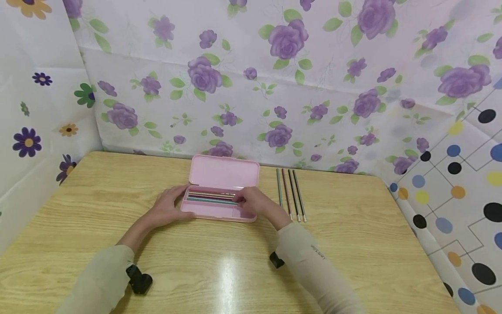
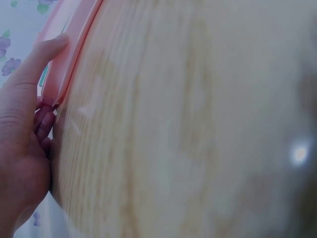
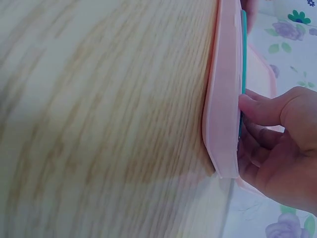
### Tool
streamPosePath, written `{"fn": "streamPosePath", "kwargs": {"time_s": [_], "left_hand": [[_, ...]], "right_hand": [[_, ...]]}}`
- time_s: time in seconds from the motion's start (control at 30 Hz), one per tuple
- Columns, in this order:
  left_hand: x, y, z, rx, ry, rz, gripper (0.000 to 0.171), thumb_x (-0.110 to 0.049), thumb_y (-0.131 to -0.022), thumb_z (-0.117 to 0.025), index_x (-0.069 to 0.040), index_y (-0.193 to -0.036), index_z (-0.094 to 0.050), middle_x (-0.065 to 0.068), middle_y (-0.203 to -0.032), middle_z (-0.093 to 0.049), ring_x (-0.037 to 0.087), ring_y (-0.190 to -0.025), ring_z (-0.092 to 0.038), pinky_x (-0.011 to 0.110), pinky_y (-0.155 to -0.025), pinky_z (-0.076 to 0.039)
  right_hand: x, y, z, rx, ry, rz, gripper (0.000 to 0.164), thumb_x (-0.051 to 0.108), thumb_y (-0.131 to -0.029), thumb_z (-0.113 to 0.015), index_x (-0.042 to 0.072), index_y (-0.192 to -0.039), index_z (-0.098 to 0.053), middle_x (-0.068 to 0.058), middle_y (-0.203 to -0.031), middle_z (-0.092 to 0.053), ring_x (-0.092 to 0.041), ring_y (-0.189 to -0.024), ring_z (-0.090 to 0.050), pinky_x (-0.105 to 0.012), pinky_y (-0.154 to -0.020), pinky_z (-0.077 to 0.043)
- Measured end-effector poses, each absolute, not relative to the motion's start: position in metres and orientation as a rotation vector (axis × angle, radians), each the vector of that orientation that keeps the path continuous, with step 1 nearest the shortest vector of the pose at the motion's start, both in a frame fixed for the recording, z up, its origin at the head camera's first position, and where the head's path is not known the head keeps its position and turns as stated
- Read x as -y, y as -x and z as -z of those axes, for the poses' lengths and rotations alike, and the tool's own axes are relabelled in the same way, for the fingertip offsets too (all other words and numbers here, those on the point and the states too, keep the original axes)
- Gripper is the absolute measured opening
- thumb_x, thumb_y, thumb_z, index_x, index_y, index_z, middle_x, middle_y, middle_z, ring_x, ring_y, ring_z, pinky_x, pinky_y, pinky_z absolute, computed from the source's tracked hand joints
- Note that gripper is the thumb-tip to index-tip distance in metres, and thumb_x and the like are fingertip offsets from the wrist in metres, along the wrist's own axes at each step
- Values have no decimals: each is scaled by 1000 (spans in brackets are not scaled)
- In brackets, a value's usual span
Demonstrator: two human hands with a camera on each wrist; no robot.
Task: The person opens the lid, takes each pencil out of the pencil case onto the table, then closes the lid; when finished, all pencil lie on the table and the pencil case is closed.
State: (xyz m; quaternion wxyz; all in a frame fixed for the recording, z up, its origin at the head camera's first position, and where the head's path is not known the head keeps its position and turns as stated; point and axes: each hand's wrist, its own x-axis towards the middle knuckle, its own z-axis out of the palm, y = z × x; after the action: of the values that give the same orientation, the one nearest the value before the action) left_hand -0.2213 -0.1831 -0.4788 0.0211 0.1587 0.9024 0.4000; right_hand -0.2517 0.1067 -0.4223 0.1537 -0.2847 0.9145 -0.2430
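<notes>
Pinching teal pencil [image 1: 211, 201], gripping open pink case [image 1: 208, 211]

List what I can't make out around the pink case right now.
Right ends of the pencils in the case: head view, hidden by the right hand.
Exact pencil count in the case: head view, too small and close together.
Lower end of the loose green pencil: head view, hidden by the right forearm.
The case's right end: left wrist view, cut off by the top edge.

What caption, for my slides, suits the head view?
Left hand holds an open pink pencil case; right hand pinches a teal pencil inside; four pencils lie alongside.
</notes>
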Motion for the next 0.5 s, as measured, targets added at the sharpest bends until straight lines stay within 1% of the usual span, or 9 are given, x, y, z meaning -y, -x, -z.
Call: {"fn": "streamPosePath", "kwargs": {"time_s": [0.17, 0.27, 0.33, 0.5], "left_hand": [[182, 220, 477, -2795, -489, -1245, 96, -42, -71, -83, -5, -148, -38, 21, -144, -41, 42, -132, -31, 61, -105, -17], [182, 220, 477, -2794, -487, -1246, 96, -41, -71, -83, -5, -147, -38, 21, -144, -41, 42, -131, -31, 61, -105, -18], [182, 220, 476, -2794, -486, -1249, 95, -40, -71, -83, -5, -147, -38, 21, -144, -41, 42, -131, -31, 61, -105, -18], [181, 220, 476, -2798, -483, -1242, 96, -40, -71, -83, -2, -147, -37, 23, -144, -41, 43, -131, -31, 61, -105, -18]], "right_hand": [[-106, 251, 424, -2638, 806, 683, 19, -6, -92, -59, 0, -104, -73, -9, -96, -69, -17, -86, -60, -28, -82, -51], [-106, 251, 425, -2656, 821, 667, 20, -6, -91, -59, -1, -105, -72, -9, -96, -69, -15, -83, -57, -28, -81, -50], [-105, 251, 426, -2670, 845, 655, 20, -7, -91, -58, -2, -105, -72, -10, -97, -69, -16, -83, -57, -29, -82, -50], [-105, 249, 425, -2710, 856, 677, 19, -6, -93, -56, -3, -108, -69, -12, -101, -67, -21, -91, -60, -34, -87, -50]]}}
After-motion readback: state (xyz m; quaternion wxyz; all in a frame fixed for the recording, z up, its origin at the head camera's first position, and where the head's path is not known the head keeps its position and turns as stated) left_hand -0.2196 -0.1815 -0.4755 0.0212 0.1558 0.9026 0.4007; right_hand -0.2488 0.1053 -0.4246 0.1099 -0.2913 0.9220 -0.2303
